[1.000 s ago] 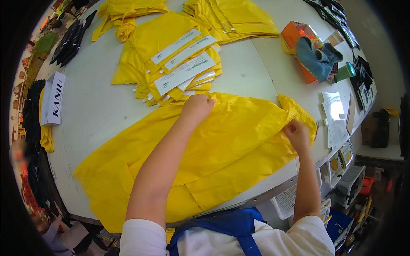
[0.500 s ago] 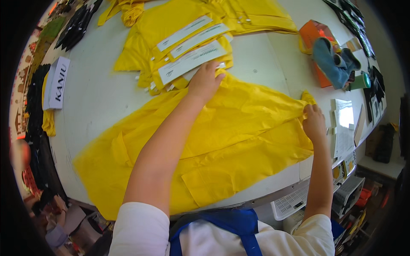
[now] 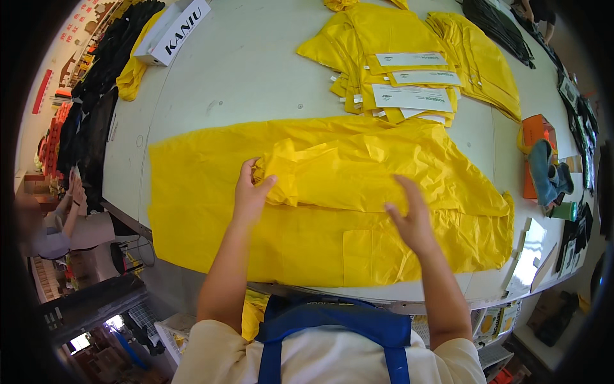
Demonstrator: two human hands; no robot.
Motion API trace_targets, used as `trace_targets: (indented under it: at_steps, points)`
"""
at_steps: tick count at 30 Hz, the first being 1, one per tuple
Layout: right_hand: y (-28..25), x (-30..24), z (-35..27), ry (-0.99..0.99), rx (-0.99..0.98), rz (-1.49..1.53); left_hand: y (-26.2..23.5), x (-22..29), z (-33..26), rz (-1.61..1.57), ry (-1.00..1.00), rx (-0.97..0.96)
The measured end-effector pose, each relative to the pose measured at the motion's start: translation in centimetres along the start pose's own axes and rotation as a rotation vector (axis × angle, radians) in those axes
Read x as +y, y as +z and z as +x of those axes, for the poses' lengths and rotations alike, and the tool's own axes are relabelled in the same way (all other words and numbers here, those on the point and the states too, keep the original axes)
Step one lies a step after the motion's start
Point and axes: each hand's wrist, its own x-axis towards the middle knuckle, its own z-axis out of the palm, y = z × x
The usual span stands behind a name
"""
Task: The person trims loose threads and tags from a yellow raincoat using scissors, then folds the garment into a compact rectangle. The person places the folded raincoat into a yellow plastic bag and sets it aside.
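A large yellow garment (image 3: 307,246) of smooth, shiny fabric lies spread flat in front of me, with the outline of a square pocket near its front edge. Across it runs a folded-over section that ends in a bunched, gathered end (image 3: 281,171), perhaps a sleeve. My left hand (image 3: 251,195) has thumb and fingers around that gathered end. Over the creased right part of the garment, my right hand (image 3: 414,214) is slightly blurred, fingers apart and holding nothing.
Folded yellow garments (image 3: 400,41) with white paper bands are stacked beyond on the pale table (image 3: 256,77). An orange box (image 3: 536,131) with a blue-grey cloth (image 3: 543,169) stands right, beside a green cylinder (image 3: 564,211). A white box (image 3: 173,32) sits far left; other people's hands show at the edges.
Both hands have left the garment's far edge and right end. My left hand moved left to the gathered end; the right came inward and let go. The garment lies flatter; the view has shifted left.
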Motion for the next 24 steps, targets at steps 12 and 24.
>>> trace_targets:
  at_steps: [12,24]
  points:
    - [4.1,-7.4,-5.1,0.108,-0.264,1.261,4.2,6.0,-10.9,-0.136,0.023,-0.442]
    - [3.1,-8.3,-7.2,0.028,0.572,0.702,7.7,10.6,-18.1,0.056,0.564,-0.352]
